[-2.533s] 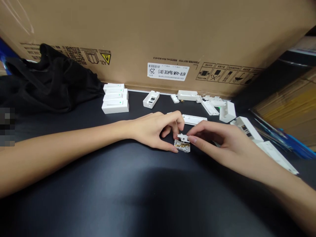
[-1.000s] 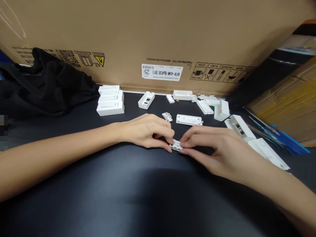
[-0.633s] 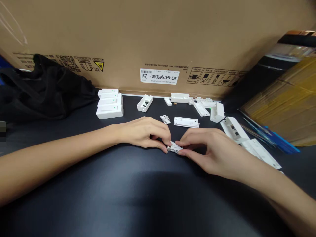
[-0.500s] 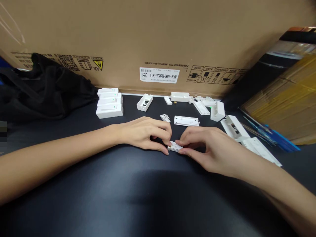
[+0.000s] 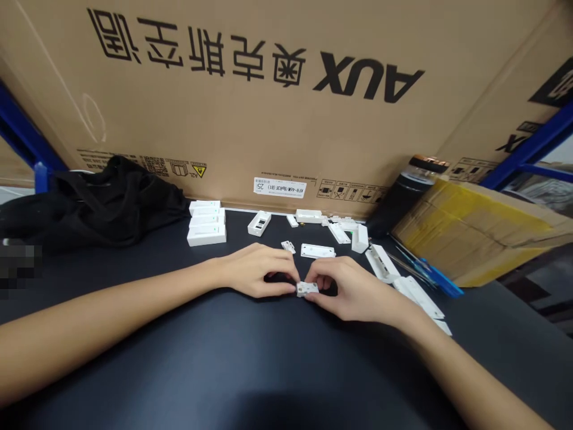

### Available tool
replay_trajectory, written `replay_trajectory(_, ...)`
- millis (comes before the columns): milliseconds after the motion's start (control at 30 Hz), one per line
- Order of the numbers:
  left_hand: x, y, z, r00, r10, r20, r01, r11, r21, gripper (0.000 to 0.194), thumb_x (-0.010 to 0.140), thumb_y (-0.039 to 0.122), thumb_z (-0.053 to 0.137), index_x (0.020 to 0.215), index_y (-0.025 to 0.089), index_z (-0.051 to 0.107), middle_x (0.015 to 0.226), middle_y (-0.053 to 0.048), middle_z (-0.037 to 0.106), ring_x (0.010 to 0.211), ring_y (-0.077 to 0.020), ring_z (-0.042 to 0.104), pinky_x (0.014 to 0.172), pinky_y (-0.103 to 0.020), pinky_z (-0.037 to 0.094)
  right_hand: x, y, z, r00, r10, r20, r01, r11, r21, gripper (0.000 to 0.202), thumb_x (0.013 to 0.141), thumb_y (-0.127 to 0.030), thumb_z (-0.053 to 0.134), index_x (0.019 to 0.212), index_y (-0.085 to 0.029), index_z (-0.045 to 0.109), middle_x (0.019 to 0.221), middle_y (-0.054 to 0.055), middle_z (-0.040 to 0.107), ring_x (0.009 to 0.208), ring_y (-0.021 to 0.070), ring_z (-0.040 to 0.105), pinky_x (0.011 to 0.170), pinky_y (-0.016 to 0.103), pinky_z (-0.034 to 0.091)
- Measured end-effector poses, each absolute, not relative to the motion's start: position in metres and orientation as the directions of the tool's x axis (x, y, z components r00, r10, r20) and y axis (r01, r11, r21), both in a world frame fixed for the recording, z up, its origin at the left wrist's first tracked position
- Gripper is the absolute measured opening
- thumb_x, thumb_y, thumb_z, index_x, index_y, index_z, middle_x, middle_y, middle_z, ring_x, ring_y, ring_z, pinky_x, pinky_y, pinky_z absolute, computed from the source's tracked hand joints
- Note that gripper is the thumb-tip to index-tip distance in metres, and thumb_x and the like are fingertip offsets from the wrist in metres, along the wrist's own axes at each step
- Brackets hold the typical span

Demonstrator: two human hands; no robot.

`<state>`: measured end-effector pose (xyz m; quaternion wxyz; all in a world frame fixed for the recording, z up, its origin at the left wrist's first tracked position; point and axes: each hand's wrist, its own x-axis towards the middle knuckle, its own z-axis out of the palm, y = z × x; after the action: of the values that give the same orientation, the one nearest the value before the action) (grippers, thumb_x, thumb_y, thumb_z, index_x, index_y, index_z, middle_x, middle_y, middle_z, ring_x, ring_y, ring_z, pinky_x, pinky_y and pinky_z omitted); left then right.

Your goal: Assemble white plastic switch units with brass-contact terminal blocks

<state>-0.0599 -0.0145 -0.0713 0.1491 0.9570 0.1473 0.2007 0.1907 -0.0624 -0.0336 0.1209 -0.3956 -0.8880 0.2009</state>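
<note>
Low over the dark table, a small white plastic part point(image 5: 307, 289) with little holes and brassy spots is pinched between both hands. My left hand point(image 5: 259, 272) has thumb and forefinger closed at its left end. From the other side my right hand point(image 5: 353, 288) grips the right end with its thumb and fingers. Just beyond the fingers lie a flat white cover plate point(image 5: 317, 251) and a small white piece with holes point(image 5: 289, 246). Farther back is an open white housing point(image 5: 259, 223). Several white casings point(image 5: 206, 234) with green marks stand together at the left.
A large cardboard box point(image 5: 224, 131) walls off the back. Black cloth point(image 5: 98, 209) lies at left. At right are more white shells point(image 5: 418, 297), blue-handled tools point(image 5: 441, 280), a black bottle point(image 5: 398, 197) and a taped carton point(image 5: 483, 233).
The view has tilted up and pulled back, showing more of the large box. Both hands still hold the small white part; its upper face is now less covered by fingers.
</note>
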Motion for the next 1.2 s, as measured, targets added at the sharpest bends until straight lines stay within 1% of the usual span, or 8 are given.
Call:
replay_trajectory(167,-0.055,-0.012,-0.075,0.732,0.612,0.299,0.522,-0.786,0.332,0.024,0.103,0.039,0.050,0.118,0.024,0.061,0.119,-0.003,0.062,0.082,-0.0139,0.064,0.072,-0.028,0.051,0.212,-0.043,-0.029,-0.519,0.832,0.193,0.751,0.552,-0.362,0.022,0.090,-0.035,0.065,0.103,-0.018,0.070,0.088,0.005,0.071,0.076,0.0181,0.064,0.071,0.031,0.049)
replay_trajectory(333,-0.052,-0.012,-0.076,0.668,0.707,0.230,0.659,-0.707,0.258,0.030,0.102,0.044,0.049,0.124,0.027,0.061,0.132,-0.003,0.059,0.106,-0.0227,0.067,0.082,-0.035,0.057,0.225,-0.029,-0.033,-0.523,0.821,0.230,0.783,0.569,-0.252,0.021,0.094,-0.037,0.060,0.097,-0.019,0.070,0.095,0.009,0.070,0.090,0.0241,0.064,0.081,0.037,0.048)
replay_trajectory(533,-0.035,-0.005,-0.076,0.647,0.706,0.287,0.641,-0.708,0.297,0.052,0.098,0.057,0.053,0.140,0.027,0.049,0.146,-0.007,0.052,0.109,-0.0247,0.069,0.089,-0.039,0.057,0.230,-0.022,-0.033,-0.462,0.809,0.363,0.787,0.563,-0.252,0.023,0.096,-0.041,0.057,0.093,-0.020,0.067,0.095,0.008,0.071,0.090,0.0242,0.064,0.082,0.037,0.048)
replay_trajectory(733,-0.007,0.008,-0.077,0.652,0.692,0.310,0.607,-0.721,0.335,0.029,0.096,0.049,0.059,0.111,0.024,0.060,0.106,-0.004,0.072,0.089,-0.0253,0.071,0.072,-0.034,0.052,0.241,-0.021,-0.031,-0.352,0.829,0.435,0.828,0.492,-0.268,0.022,0.095,-0.041,0.058,0.094,-0.020,0.066,0.091,0.006,0.072,0.081,0.0218,0.066,0.074,0.033,0.048)
replay_trajectory(867,-0.019,0.006,-0.077,0.595,0.707,0.382,0.593,-0.707,0.385,0.034,0.100,0.053,0.052,0.108,0.021,0.058,0.084,-0.001,0.067,0.070,-0.0170,0.063,0.063,-0.029,0.045,0.247,-0.021,-0.030,-0.314,0.831,0.459,0.845,0.465,-0.264,0.023,0.093,-0.041,0.059,0.097,-0.020,0.067,0.095,0.008,0.074,0.084,0.0235,0.067,0.076,0.035,0.048)
replay_trajectory(967,-0.040,-0.004,-0.075,0.611,0.667,0.426,0.521,-0.744,0.419,0.037,0.094,0.054,0.059,0.108,0.019,0.058,0.069,0.004,0.055,0.059,-0.0133,0.053,0.059,-0.027,0.041,0.249,-0.024,-0.026,-0.308,0.825,0.473,0.850,0.462,-0.252,0.023,0.093,-0.041,0.059,0.096,-0.020,0.068,0.095,0.009,0.074,0.085,0.0244,0.067,0.076,0.035,0.048)
replay_trajectory(1067,-0.057,-0.015,-0.071,0.753,0.566,0.336,0.429,-0.809,0.402,0.034,0.089,0.050,0.067,0.105,0.020,0.060,0.069,0.005,0.053,0.058,-0.0116,0.051,0.057,-0.025,0.037,0.245,-0.030,-0.020,-0.357,0.817,0.453,0.817,0.508,-0.271,0.022,0.093,-0.040,0.060,0.095,-0.019,0.069,0.095,0.009,0.074,0.084,0.0231,0.066,0.075,0.034,0.049)
replay_trajectory(1200,-0.063,-0.020,-0.065,0.813,0.525,0.251,0.403,-0.819,0.409,0.037,0.085,0.047,0.071,0.109,0.021,0.059,0.076,0.004,0.059,0.061,-0.0118,0.054,0.058,-0.024,0.038,0.232,-0.040,-0.019,-0.511,0.811,0.284,0.726,0.584,-0.363,0.024,0.094,-0.041,0.063,0.098,-0.021,0.074,0.092,0.006,0.073,0.081,0.0192,0.065,0.074,0.031,0.049)
